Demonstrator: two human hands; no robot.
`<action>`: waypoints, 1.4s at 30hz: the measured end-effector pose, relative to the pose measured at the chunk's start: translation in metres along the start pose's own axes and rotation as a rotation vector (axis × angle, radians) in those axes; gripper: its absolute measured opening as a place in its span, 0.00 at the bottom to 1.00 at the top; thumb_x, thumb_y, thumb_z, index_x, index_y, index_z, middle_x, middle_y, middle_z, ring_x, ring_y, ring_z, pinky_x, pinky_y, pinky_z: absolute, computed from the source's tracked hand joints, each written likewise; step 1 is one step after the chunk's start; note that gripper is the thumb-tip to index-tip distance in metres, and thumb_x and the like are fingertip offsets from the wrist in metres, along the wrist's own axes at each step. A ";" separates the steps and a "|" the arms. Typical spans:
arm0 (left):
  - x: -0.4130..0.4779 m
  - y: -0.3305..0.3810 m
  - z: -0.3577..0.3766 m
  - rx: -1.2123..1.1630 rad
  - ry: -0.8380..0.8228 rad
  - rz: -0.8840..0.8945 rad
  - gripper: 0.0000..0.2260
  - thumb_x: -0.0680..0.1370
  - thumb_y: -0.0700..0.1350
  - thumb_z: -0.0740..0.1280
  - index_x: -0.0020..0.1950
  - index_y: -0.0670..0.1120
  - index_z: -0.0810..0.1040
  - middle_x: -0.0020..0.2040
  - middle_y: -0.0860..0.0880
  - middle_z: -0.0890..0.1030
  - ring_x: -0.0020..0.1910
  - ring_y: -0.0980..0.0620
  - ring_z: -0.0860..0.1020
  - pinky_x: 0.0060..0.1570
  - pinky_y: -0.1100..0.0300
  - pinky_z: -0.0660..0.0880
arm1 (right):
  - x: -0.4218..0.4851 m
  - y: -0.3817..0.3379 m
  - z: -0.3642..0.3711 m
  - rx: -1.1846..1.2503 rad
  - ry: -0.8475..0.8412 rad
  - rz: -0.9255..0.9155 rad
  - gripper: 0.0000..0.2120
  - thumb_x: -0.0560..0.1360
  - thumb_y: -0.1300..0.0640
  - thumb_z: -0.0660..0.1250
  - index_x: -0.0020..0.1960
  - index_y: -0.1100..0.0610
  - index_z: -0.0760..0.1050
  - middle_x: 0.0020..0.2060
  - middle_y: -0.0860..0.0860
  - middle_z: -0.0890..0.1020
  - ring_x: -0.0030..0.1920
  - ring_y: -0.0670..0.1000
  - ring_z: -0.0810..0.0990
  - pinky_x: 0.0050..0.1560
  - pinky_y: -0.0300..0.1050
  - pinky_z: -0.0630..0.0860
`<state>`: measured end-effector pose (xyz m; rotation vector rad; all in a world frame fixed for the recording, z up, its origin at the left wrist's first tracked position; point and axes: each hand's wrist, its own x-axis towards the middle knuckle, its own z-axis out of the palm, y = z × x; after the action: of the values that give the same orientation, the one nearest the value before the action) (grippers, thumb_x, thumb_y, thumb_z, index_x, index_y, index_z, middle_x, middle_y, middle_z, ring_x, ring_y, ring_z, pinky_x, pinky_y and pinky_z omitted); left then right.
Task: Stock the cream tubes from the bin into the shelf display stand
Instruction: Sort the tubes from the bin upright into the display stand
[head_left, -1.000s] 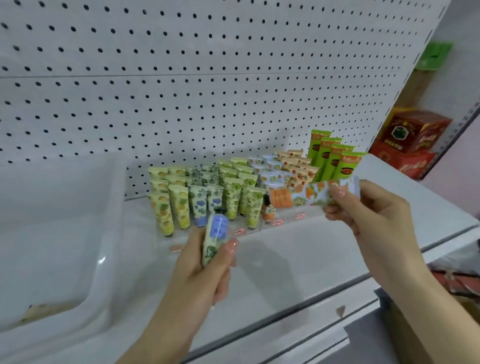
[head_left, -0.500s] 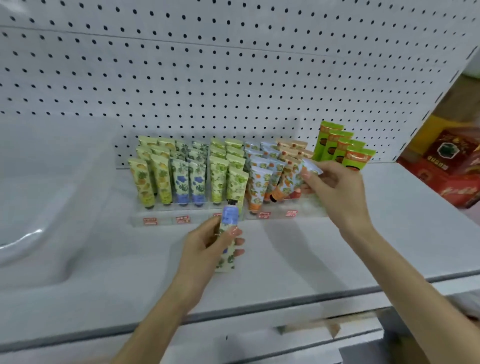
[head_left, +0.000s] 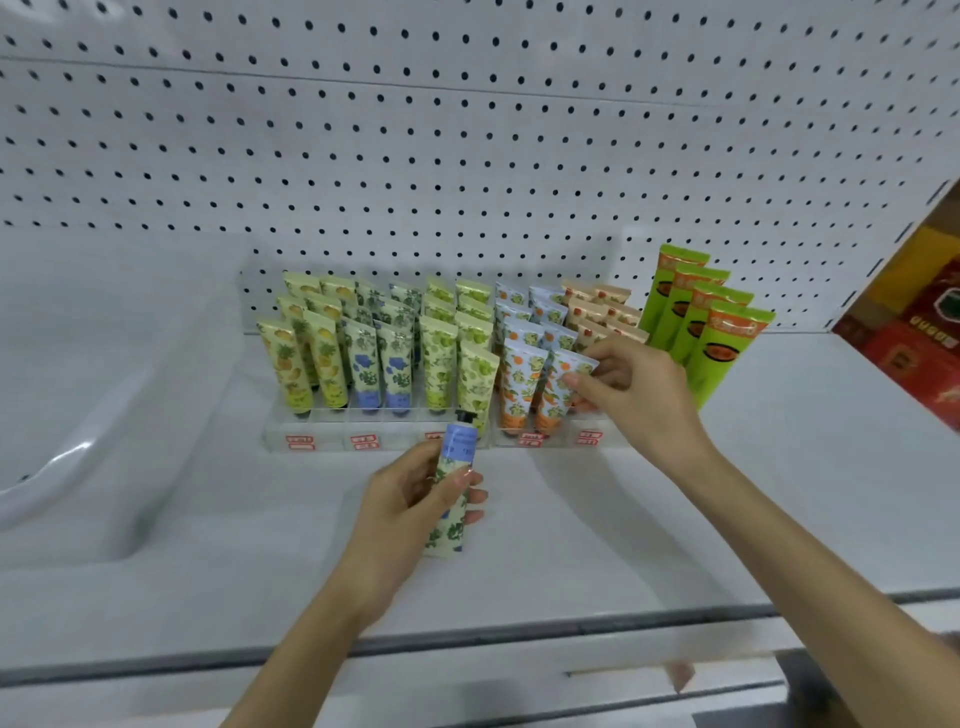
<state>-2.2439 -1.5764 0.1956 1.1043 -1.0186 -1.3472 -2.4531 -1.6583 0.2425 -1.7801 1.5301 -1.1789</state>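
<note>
Left hand (head_left: 410, 514) is curled round one blue-flower tube (head_left: 457, 447), cap up. Right hand (head_left: 639, 395) pinches the top of one orange-print tube (head_left: 558, 400); four tall green tubes (head_left: 722, 353) sit just right of it.

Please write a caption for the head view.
Right hand pinches an orange-print tube in the display stand; left hand grips a blue-print tube.

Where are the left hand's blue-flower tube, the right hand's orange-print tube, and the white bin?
blue-flower tube (head_left: 458, 446), head view, blue band near its cap.
orange-print tube (head_left: 554, 402), head view, lower body.
white bin (head_left: 67, 462), head view, curved rim.
</note>
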 end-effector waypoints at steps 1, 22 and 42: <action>0.000 -0.001 0.000 0.016 -0.008 -0.002 0.09 0.77 0.35 0.65 0.55 0.41 0.79 0.42 0.43 0.83 0.40 0.49 0.83 0.39 0.60 0.79 | 0.001 0.000 0.000 0.011 -0.007 0.008 0.07 0.71 0.62 0.73 0.46 0.59 0.77 0.34 0.51 0.82 0.30 0.39 0.81 0.32 0.29 0.75; 0.003 0.000 0.001 -0.063 0.059 -0.015 0.08 0.76 0.35 0.64 0.54 0.41 0.79 0.41 0.44 0.84 0.40 0.49 0.84 0.41 0.57 0.82 | 0.007 0.002 -0.002 -0.137 -0.076 -0.040 0.06 0.72 0.57 0.73 0.45 0.59 0.80 0.33 0.46 0.82 0.31 0.39 0.81 0.36 0.37 0.79; -0.010 0.014 -0.009 -0.356 0.135 0.037 0.11 0.69 0.38 0.73 0.51 0.40 0.80 0.47 0.43 0.85 0.44 0.48 0.83 0.45 0.59 0.80 | -0.070 -0.043 0.021 0.091 -0.280 0.048 0.10 0.66 0.43 0.70 0.45 0.45 0.78 0.36 0.45 0.81 0.33 0.49 0.81 0.31 0.44 0.78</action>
<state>-2.2326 -1.5677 0.2083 0.8896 -0.6654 -1.3425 -2.4120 -1.5844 0.2476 -1.7540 1.3273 -0.9165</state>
